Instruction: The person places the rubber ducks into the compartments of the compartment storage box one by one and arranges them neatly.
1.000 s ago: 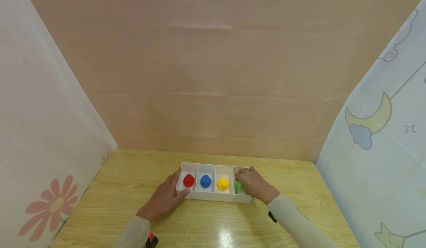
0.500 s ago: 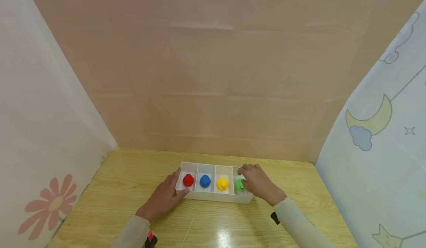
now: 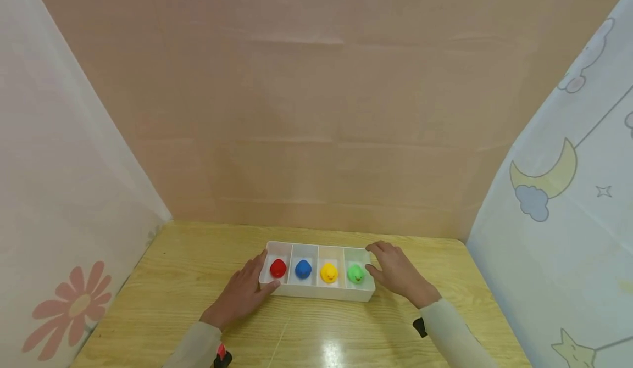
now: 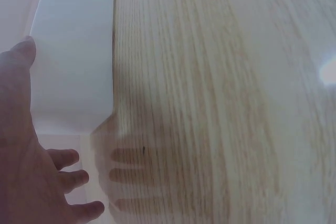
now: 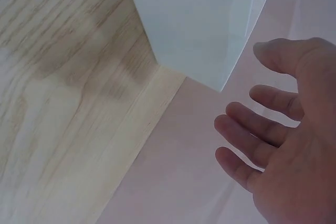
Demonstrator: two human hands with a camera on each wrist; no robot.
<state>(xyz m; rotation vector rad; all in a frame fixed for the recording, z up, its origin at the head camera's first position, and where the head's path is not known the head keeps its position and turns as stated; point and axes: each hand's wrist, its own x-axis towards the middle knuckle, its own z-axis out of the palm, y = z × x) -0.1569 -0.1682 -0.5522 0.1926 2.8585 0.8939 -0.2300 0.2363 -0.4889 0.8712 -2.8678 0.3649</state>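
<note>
A white tray (image 3: pixel 323 292) with side-by-side compartments stands on the wooden table. From left to right its compartments hold a red toy (image 3: pixel 278 268), a blue toy (image 3: pixel 303 269), a yellow toy duck (image 3: pixel 328 273) and a green toy duck (image 3: pixel 355 273). My left hand (image 3: pixel 239 293) rests against the tray's left end, the thumb at its front rim and the fingers stretched along the side. In the left wrist view the thumb (image 4: pixel 24 51) lies at the rim. My right hand (image 3: pixel 396 269) hovers at the tray's right end, fingers loosely bent and holding nothing.
The wooden table (image 3: pixel 198 258) ends at a tan paper backdrop (image 3: pixel 316 137) behind the tray. White cloth with printed flowers (image 3: pixel 74 307) hangs at the left, and cloth with a moon print (image 3: pixel 549 176) at the right.
My right hand has let go of the green toy duck and drawn back to the right, out of its compartment, the fingers spreading. My left hand stays at the tray's left end.
</note>
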